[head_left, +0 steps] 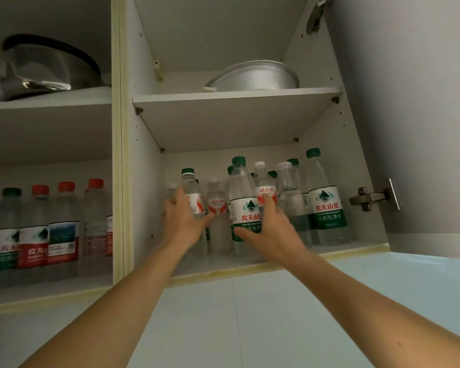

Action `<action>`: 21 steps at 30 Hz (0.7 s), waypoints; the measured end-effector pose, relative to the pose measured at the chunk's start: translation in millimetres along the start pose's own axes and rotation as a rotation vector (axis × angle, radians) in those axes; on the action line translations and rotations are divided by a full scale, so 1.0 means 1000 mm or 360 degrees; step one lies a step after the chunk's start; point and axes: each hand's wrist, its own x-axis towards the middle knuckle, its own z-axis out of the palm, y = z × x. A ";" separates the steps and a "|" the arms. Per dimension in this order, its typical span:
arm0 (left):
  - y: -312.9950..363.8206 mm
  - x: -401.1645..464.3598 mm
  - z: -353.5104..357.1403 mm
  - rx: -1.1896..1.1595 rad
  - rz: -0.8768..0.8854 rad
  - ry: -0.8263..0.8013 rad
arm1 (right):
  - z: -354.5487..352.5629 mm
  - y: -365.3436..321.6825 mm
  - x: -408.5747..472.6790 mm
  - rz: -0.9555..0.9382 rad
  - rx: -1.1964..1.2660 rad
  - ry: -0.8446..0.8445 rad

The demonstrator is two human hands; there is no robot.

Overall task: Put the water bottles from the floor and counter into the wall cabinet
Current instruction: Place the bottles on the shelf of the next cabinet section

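Both my arms reach up into the right bay of the open wall cabinet (223,269). My left hand (182,221) wraps around a small green-capped bottle (193,192) with a white and red label, near the bay's left wall. My right hand (270,229) grips a tall green-capped bottle (243,200) with a green and white label, standing at the front of the bottom shelf. Several more clear bottles with white or green caps stand behind and beside them, including a tall one (325,200) at the right.
The left bay's lower shelf holds a row of bottles (48,229) with red and green caps. Above it sits a metal pot with a glass lid (48,67). A round metal pan (252,77) lies on the right bay's upper shelf. The open door (409,115) with its hinge (369,197) stands at the right.
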 end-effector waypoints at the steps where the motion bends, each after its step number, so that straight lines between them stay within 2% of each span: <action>1: -0.003 0.002 0.002 0.0007 -0.0041 -0.0020 | 0.005 -0.001 0.002 0.0051 0.0034 -0.0056; 5: -0.011 0.007 0.005 -0.0155 -0.0117 -0.0174 | 0.015 0.003 0.006 0.0137 0.0018 -0.0189; 10: -0.018 0.005 0.008 -0.0107 -0.0103 -0.0195 | 0.012 0.011 0.003 0.0139 -0.0068 -0.0129; 14: -0.018 0.006 0.000 0.0064 -0.0062 -0.0241 | 0.008 0.015 0.004 0.0136 -0.0073 -0.0104; 21: -0.012 0.012 -0.025 0.0656 -0.0001 -0.0349 | 0.015 0.000 0.015 0.0024 0.0129 -0.0370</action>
